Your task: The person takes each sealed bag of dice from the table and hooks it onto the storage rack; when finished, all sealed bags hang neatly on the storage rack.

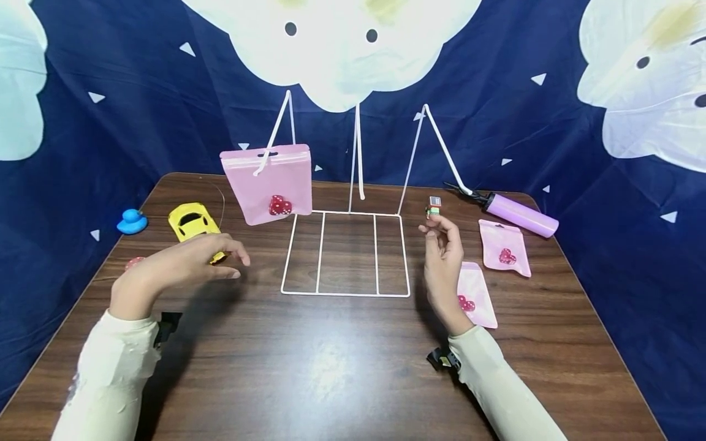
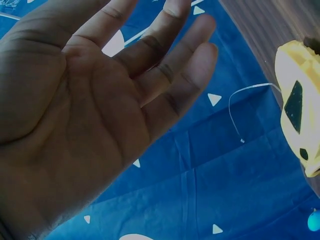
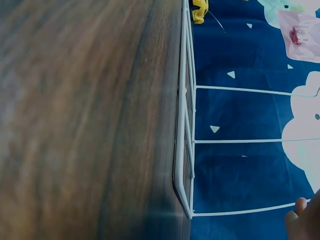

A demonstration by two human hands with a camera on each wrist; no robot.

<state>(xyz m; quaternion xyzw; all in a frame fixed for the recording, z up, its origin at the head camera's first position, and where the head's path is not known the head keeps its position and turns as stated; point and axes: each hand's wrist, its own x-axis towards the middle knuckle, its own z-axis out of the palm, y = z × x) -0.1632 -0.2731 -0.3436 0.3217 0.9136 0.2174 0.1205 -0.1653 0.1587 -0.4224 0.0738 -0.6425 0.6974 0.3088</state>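
Observation:
Over the table's left side, my left hand [image 1: 187, 260] hovers with loosely bent fingers and nothing in the palm, as the left wrist view confirms. Just beyond it lies a yellow toy car [image 1: 193, 222]. My right hand [image 1: 444, 263] is raised right of the white wire rack [image 1: 344, 295], fingers loosely bent, no held thing visible. A small multicoloured cube-like item [image 1: 434, 205] appears just past its fingertips; whether they touch cannot be told. On the rack's left hook hangs a pink zip bag [image 1: 265, 177] with red dice [image 1: 280, 206]. The middle and right hooks hold no bag.
Two pink bags with red dice, a nearer one [image 1: 478, 297] and a farther one [image 1: 504, 245], lie on the right. Behind them is a purple hand pump [image 1: 521, 214]. A blue rubber duck [image 1: 132, 222] sits far left. A dark blue cloth [image 1: 138, 73] hangs behind the table.

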